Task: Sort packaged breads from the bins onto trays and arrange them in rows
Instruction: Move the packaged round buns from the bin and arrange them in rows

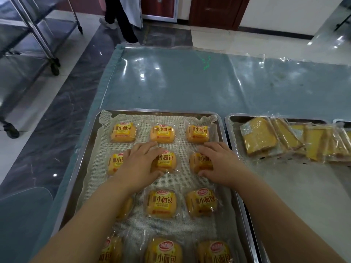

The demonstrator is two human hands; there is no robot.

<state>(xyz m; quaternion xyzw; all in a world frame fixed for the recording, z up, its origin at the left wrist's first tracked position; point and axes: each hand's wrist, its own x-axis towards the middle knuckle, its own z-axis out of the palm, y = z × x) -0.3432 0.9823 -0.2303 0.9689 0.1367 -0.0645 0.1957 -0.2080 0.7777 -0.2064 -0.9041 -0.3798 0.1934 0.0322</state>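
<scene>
Both my hands are working in the second row of the tray. My left hand [140, 162] is curling over the middle bun pack [167, 161], fingers lying across its far edge and thumb pressing at its near edge, so it is gripping that pack. My right hand [218, 162] is doing the same with the right bun pack [200, 162], fingers bent over the top and thumb tucked under the near side.

From my head camera I am looking down on a steel baking tray [85, 152] lined with a white mesh mat [171, 180]. Small bun packs are lying on it in four rows of three. My left forearm is covering part of the left pack in the third row, and the nearest row is running off the bottom edge. Each pack is a clear wrapper around a golden-orange bun, with a yellow label, red Chinese characters and a red oval logo. The left bun pack [115, 163] of the second row is sitting just beside my left wrist.

A second tray [229, 118] is lying just beside the first on my right, holding overlapping sliced bread packs [266, 137] along its far side. Both trays are resting on a teal table cover [190, 82] under clear plastic. Beyond it, a steel cart [38, 35] is standing on the tiled floor at left, and a person [121, 16] in a white coat is standing at the back.
</scene>
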